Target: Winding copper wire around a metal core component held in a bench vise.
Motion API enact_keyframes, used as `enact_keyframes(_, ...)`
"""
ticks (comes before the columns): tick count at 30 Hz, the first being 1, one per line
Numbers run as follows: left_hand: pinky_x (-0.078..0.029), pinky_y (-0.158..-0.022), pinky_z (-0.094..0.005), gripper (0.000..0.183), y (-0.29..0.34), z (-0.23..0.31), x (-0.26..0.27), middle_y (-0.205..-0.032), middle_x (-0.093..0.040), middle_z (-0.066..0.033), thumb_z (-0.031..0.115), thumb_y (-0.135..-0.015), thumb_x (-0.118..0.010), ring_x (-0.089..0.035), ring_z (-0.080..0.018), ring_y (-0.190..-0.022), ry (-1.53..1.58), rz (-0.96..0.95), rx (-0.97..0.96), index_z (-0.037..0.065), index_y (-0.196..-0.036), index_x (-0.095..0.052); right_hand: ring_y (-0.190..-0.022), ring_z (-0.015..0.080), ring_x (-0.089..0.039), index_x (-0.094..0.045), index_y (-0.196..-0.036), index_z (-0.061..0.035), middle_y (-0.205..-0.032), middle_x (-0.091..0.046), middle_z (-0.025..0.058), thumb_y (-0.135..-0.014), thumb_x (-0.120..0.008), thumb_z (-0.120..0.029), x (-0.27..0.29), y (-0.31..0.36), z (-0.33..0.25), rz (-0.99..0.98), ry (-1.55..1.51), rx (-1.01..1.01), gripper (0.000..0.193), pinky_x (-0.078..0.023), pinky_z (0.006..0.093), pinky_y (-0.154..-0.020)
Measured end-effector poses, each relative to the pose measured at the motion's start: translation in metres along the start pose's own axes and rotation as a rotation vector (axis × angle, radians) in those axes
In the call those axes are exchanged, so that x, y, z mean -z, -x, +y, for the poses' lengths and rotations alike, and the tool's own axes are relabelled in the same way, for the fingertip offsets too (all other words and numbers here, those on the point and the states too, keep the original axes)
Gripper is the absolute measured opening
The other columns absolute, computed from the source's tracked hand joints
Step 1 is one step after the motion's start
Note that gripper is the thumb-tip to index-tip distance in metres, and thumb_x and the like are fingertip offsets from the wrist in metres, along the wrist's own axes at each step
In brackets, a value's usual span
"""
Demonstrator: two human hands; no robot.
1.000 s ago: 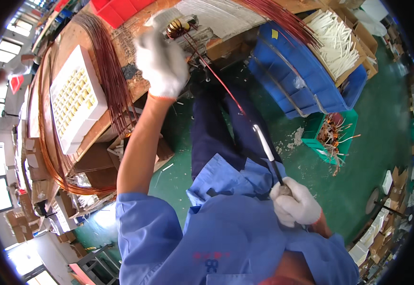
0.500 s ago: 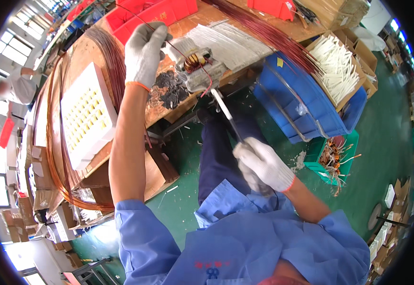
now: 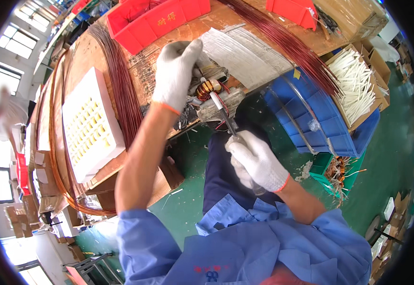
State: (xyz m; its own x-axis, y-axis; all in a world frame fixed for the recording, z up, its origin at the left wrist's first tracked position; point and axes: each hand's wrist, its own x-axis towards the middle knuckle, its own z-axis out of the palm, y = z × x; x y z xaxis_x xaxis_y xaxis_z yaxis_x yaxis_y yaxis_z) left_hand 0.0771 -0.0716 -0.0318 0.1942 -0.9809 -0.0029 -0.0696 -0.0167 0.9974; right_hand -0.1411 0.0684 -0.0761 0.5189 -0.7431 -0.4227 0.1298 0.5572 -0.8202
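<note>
The left hand (image 3: 177, 73) is gripping a copper coil (image 3: 207, 88) at the bench (image 3: 145, 71) edge, while the right hand (image 3: 256, 160) is clenching a tool (image 3: 223, 114) whose tip is touching the coil. At three o'clock a carton (image 3: 354, 92) is holding white sleeves over blue bins (image 3: 321, 128); at twelve, red bins (image 3: 154, 21) are sitting, contents unclear.

The left hand (image 3: 178, 76) covers the far side of the small copper coil (image 3: 207, 88), so how its fingers meet the coil cannot be told. The handle of the thin tool (image 3: 223, 114) is buried in the closed right hand (image 3: 257, 161), and its tip is too small to tell whether it touches the coil. A person (image 3: 5, 111) at the left rim is blurred, and the red bins (image 3: 154, 21) at the counter's (image 3: 140, 76) far edge are cut off by the picture's top.
</note>
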Motion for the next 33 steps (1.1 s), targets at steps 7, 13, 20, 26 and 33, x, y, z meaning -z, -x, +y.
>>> enact_keyframes(7,-0.057,-0.090,-0.0465,0.041,0.028,-0.015,-0.039,-0.099,-0.075,-0.0195,0.030,-0.088,-0.078,-0.075,-0.0399,-0.095,-0.583,0.474,-0.357,0.001,-0.114,-0.064,-0.044,0.0062,-0.037,-0.053,-0.100,-0.0108,-0.066,-0.041,-0.0052,-0.115,-0.055,-0.026,-0.011,0.050,0.010,-0.172,-0.475,-0.125,0.021,-0.030,0.0274,-0.038)
enact_keyframes(13,-0.057,-0.094,-0.0406,0.033,0.029,-0.048,0.002,-0.111,-0.073,-0.0200,0.015,-0.098,-0.066,-0.073,-0.0327,-0.099,-0.464,0.668,-0.980,0.000,-0.127,-0.069,-0.048,0.0069,-0.040,-0.051,-0.112,-0.0063,-0.068,-0.044,-0.0037,-0.114,-0.049,-0.019,0.011,0.200,0.066,-0.169,-0.215,-0.281,0.013,-0.037,0.0270,-0.045)
enact_keyframes(20,-0.053,-0.092,-0.0445,0.047,0.108,-0.032,-0.003,-0.112,-0.071,-0.0115,0.001,-0.078,-0.076,-0.069,-0.0327,-0.103,-1.107,-0.051,-1.446,0.010,-0.124,-0.074,-0.051,0.0066,-0.045,-0.052,-0.109,-0.0031,-0.071,-0.047,-0.0014,-0.110,-0.052,-0.013,0.023,0.188,0.090,-0.020,-0.012,-0.181,0.010,-0.039,0.0283,-0.046)
enact_keyframes(26,-0.057,-0.071,-0.0331,0.024,0.059,0.015,0.012,-0.096,-0.077,-0.0095,0.018,-0.103,-0.067,-0.071,-0.0174,-0.083,-0.470,0.268,-0.660,-0.001,-0.117,-0.072,-0.046,0.0077,-0.042,-0.053,-0.103,-0.0049,-0.070,-0.049,-0.0014,-0.112,-0.054,-0.020,0.011,0.099,0.065,-0.036,0.082,0.028,0.017,-0.038,0.0271,-0.043)
enact_keyframes(33,-0.038,-0.048,-0.0218,0.024,-0.029,0.001,0.033,-0.080,-0.067,-0.0052,0.020,-0.102,-0.069,-0.053,-0.0074,-0.057,-0.157,-0.194,0.205,-0.004,-0.103,-0.072,-0.047,0.0050,-0.036,-0.058,-0.114,-0.0070,-0.071,-0.040,-0.0056,-0.116,-0.052,-0.031,-0.023,-0.017,0.009,-0.213,-0.432,0.029,0.025,-0.030,0.0260,-0.040)
